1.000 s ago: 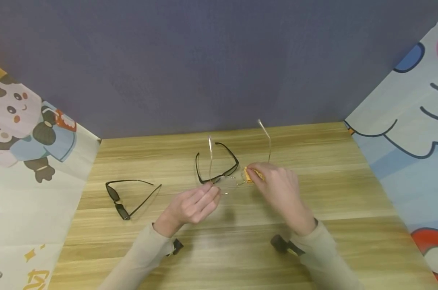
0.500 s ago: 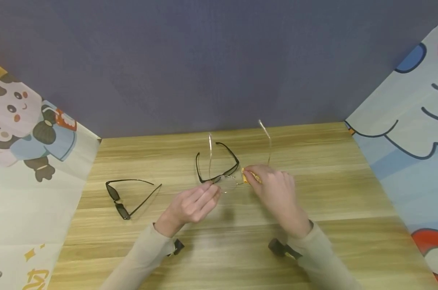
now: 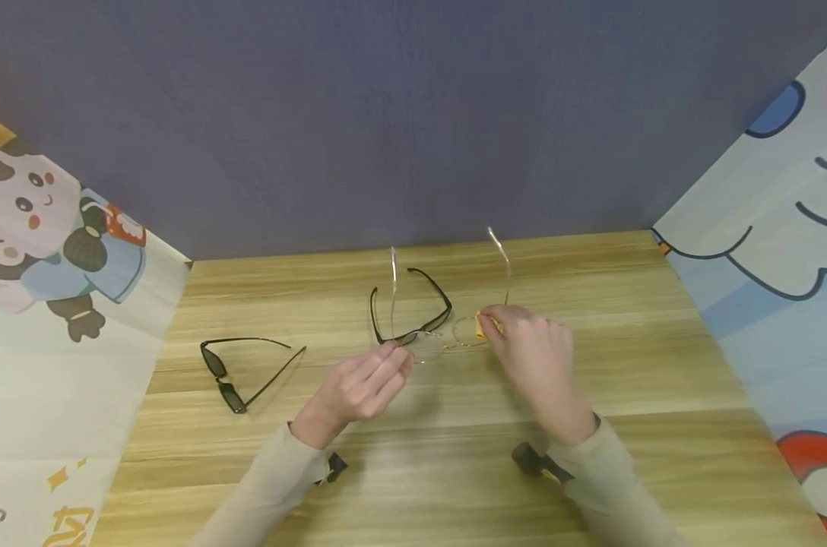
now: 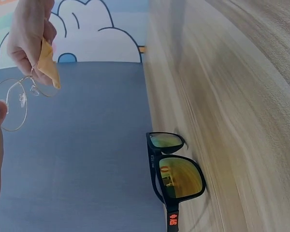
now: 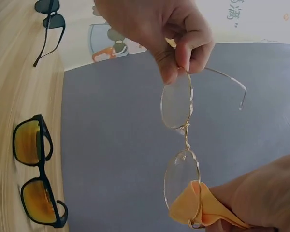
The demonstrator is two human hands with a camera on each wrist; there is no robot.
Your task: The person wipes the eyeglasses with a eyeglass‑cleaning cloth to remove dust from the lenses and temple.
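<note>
Thin gold-rimmed eyeglasses (image 5: pixel 187 135) with clear lenses are held up above the table, temples unfolded and pointing away. My left hand (image 3: pixel 363 382) pinches them at the left end of the frame between thumb and fingers. With my right hand (image 3: pixel 533 361) I grip a small orange cloth (image 5: pixel 210 205), folded over the right lens so that it covers part of both faces. In the left wrist view the same cloth (image 4: pixel 48 65) hangs from the right hand's fingers. The right-hand fingertips are partly hidden behind the cloth and rim.
Black-framed sunglasses with orange mirrored lenses (image 5: pixel 33 145) rest on the table (image 3: pixel 454 486) behind the held eyeglasses. Another black pair with dark lenses (image 3: pixel 230 396) lies to the left, temples unfolded. A grey-blue panel (image 3: pixel 413 129) rises at the back, with cartoon-printed panels on both sides.
My right hand with the cloth shifted left toward the bridge, then back right to the outer part of the right lens. The left hand keeps its pinch, nearly still.
</note>
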